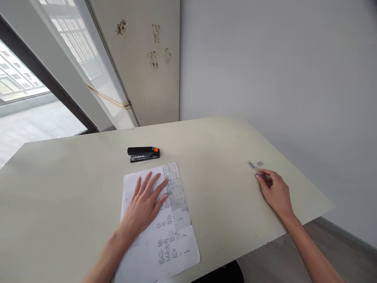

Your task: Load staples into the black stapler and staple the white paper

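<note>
My left hand point(145, 202) lies flat and open on a printed white sheet of paper point(173, 236) in the middle of the pale table point(73, 196). A black stapler with an orange tip point(143, 153) rests just beyond the paper. My right hand point(275, 190) is at the right side of the table, fingers pinched on a small strip of staples point(263, 176). Two more staple strips point(255, 164) lie on the table just past those fingertips.
The table's right edge point(309, 188) and near edge are close to my right hand, with wooden floor point(282, 259) below. A grey wall point(265, 70) stands behind the table; a window and a stained panel point(147, 59) are at the back left.
</note>
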`<action>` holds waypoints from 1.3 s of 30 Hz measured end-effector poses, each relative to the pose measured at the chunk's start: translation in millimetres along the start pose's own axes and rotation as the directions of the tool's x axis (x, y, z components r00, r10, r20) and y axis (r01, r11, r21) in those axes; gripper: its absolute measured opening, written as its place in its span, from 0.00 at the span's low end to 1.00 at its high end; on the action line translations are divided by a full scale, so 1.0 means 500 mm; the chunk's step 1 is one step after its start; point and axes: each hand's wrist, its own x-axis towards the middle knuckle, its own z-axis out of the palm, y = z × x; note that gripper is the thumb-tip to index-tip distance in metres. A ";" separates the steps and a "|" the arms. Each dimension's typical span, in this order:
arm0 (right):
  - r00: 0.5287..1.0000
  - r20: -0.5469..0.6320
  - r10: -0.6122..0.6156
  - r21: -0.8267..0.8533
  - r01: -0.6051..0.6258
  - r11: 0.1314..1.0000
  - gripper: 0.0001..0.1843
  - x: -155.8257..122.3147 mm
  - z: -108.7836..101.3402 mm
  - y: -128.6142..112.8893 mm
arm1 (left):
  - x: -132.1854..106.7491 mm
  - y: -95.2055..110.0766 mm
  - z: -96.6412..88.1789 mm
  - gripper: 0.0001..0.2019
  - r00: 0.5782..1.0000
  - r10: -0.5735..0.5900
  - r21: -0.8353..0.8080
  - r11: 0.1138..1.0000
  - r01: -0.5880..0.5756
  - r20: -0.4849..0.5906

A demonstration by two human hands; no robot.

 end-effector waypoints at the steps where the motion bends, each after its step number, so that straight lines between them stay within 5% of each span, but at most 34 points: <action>1: 1.000 0.005 -0.008 0.012 0.008 1.000 0.24 -0.004 0.002 -0.005 | 0.000 0.000 -0.001 0.24 1.000 -0.002 -0.008 1.000 0.002 -0.001; 7: 0.975 0.094 -0.203 0.194 0.182 0.964 0.20 -0.043 0.048 -0.123 | 0.009 -0.008 -0.002 0.24 1.000 0.000 -0.018 1.000 0.000 -0.012; 13: 0.811 0.266 -0.520 0.402 0.397 0.825 0.11 -0.071 0.096 -0.272 | 0.020 -0.017 -0.011 0.24 1.000 0.011 0.026 1.000 -0.012 0.007; 17: 0.812 0.267 -0.519 0.438 0.377 0.816 0.14 -0.077 0.093 -0.268 | 0.007 -0.023 -0.038 0.25 1.000 0.007 0.050 0.999 -0.008 0.023; 22: 0.832 0.286 -0.476 0.454 0.320 0.832 0.14 -0.077 0.099 -0.253 | 0.002 -0.044 -0.071 0.20 0.996 -0.007 0.085 0.996 0.014 -0.092; 29: 0.813 0.287 -0.507 0.467 0.343 0.815 0.11 -0.078 0.117 -0.294 | 0.092 -0.103 -0.120 0.17 0.953 -0.040 0.187 0.977 0.100 -0.302; 39: 0.789 0.295 -0.538 0.492 0.358 0.794 0.06 -0.088 0.115 -0.307 | 0.210 -0.215 -0.130 0.23 0.972 -0.233 0.147 0.963 0.227 0.028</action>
